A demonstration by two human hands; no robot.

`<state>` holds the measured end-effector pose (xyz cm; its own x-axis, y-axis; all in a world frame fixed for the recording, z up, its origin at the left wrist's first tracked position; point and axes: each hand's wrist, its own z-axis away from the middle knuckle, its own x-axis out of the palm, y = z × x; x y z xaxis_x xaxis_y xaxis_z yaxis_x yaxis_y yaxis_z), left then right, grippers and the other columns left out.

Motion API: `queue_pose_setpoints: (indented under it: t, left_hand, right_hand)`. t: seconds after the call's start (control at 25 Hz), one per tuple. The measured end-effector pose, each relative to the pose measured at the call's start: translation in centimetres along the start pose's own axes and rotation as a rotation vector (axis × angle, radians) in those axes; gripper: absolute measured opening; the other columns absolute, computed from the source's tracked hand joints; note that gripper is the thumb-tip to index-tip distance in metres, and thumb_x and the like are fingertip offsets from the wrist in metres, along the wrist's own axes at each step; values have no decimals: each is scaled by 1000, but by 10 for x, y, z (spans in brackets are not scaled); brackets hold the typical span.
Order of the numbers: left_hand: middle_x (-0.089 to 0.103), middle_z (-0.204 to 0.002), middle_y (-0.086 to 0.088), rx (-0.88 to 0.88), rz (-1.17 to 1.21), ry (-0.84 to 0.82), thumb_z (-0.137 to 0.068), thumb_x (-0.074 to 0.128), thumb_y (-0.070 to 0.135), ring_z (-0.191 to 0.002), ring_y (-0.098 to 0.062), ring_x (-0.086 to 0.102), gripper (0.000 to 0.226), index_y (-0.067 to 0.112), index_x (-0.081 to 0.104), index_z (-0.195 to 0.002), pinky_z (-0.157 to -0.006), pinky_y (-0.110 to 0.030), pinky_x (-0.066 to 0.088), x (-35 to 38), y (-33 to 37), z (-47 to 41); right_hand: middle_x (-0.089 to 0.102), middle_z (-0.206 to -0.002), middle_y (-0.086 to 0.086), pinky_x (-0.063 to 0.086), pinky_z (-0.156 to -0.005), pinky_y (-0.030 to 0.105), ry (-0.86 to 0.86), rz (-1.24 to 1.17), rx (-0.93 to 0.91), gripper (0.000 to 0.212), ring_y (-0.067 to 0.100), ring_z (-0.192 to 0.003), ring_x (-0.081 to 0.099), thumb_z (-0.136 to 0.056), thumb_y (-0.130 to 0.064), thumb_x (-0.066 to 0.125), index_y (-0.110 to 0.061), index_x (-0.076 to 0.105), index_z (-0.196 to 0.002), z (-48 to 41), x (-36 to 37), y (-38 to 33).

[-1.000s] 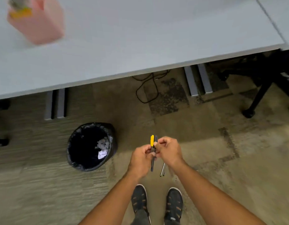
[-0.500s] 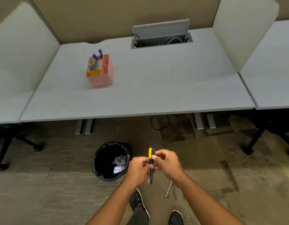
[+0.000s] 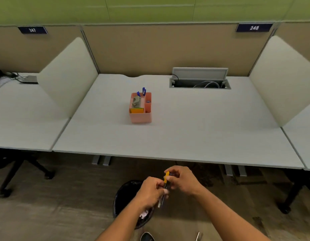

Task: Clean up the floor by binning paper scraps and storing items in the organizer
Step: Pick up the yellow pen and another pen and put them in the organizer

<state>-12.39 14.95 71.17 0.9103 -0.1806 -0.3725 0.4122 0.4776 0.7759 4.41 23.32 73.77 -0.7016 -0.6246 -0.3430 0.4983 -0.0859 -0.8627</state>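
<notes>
My left hand [image 3: 150, 191] and my right hand [image 3: 183, 180] meet in front of the desk edge, both closed around a bundle of pens [image 3: 165, 186], one with a yellow cap pointing up. The pink organizer [image 3: 141, 117] stands on the grey desk [image 3: 194, 136] further ahead, holding blue pens, a yellow pad and other small items. Under my left forearm sits the black bin [image 3: 122, 195] with white paper scraps [image 3: 144, 214] inside. A silver pen-like item [image 3: 198, 236] lies on the floor at the bottom edge.
White side dividers [image 3: 69, 79] flank the desk. An open cable hatch [image 3: 199, 80] is at the desk's back right. Chair bases [image 3: 23, 171] stand under the neighbouring desks on both sides. My shoe [image 3: 147, 237] shows at the bottom.
The view has tilted up from the floor to the desk and organizer. Both hands stayed together on the pens and rose toward the desk edge; the bin now lies under my left arm.
</notes>
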Motion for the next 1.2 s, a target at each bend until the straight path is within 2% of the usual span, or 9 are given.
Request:
queue_pose_setpoints:
  t: [0.12, 0.2, 0.36, 0.52, 0.6, 0.76, 0.84, 0.96, 1.2]
  left_hand:
    - [81, -82, -3, 20, 21, 3, -86, 74, 21, -83, -16, 79, 5, 19, 78, -89, -86, -49, 61, -45, -1, -9]
    - [81, -84, 0, 27, 19, 16, -88, 75, 21, -83, -12, 79, 4, 22, 79, -89, -88, -45, 62, -70, 0, -12]
    - [81, -83, 2, 37, 8, 72, -89, 73, 22, -81, -11, 77, 5, 23, 79, -90, -88, -41, 62, -112, 5, -22]
    - [78, -81, 5, 45, -35, 174, -89, 74, 25, -80, -9, 73, 6, 25, 78, -85, -78, -29, 57, -147, 22, -50]
    - [77, -86, 7, 41, -49, 205, -90, 74, 25, -82, -8, 73, 6, 25, 79, -91, -80, -27, 57, -165, 29, -71]
    - [75, -91, 6, 15, -64, 285, -92, 73, 30, -86, -13, 71, 9, 23, 77, -97, -88, -36, 60, -204, 46, -126]
    - [74, -96, 7, -4, -45, 354, -92, 74, 30, -88, -11, 70, 13, 23, 74, -103, -86, -30, 59, -227, 57, -152]
    - [70, -111, 5, -12, 40, 435, -90, 77, 26, -101, -13, 67, 35, 23, 66, -124, -82, -21, 51, -263, 68, -190]
    - [68, -129, -2, -66, 45, 545, -95, 70, 26, -114, -17, 63, 40, 18, 62, -134, -91, -25, 50, -317, 76, -254]
  right_hand:
    - [76, -99, 7, 65, -74, 36, -8, 13, -33, 25, 22, -85, 76, -93, -13, 71, -14, 72, -118, -33, 14, -31]
    - [76, -103, 5, 65, -77, 33, -29, 28, -51, 27, 21, -93, 76, -94, -10, 69, -14, 71, -120, -49, 20, -53]
    - [78, -98, 5, 65, -79, 32, -40, 75, -103, 20, 18, -88, 76, -92, -13, 72, -12, 75, -112, -82, 27, -89]
    - [79, -96, 9, 65, -82, 37, -28, 42, -116, 19, 21, -84, 78, -89, -12, 74, -10, 77, -108, -132, 22, -117]
    - [79, -95, 9, 65, -82, 35, -28, 40, -130, 19, 21, -83, 78, -90, -12, 74, -9, 77, -108, -158, 17, -129]
    - [78, -93, 8, 64, -82, 32, -1, 35, -171, 15, 20, -82, 78, -92, -12, 73, -9, 77, -106, -221, -3, -158]
    - [78, -92, 7, 65, -81, 32, 35, 9, -198, 13, 21, -82, 77, -92, -10, 72, -10, 77, -104, -259, -21, -178]
    - [78, -95, 6, 65, -78, 31, 100, -31, -228, 13, 19, -85, 78, -93, -7, 70, -11, 76, -103, -321, -55, -211]
    - [78, -97, 4, 64, -83, 37, 255, -69, -296, 15, 19, -87, 77, -95, -9, 68, -11, 76, -107, -441, -102, -255]
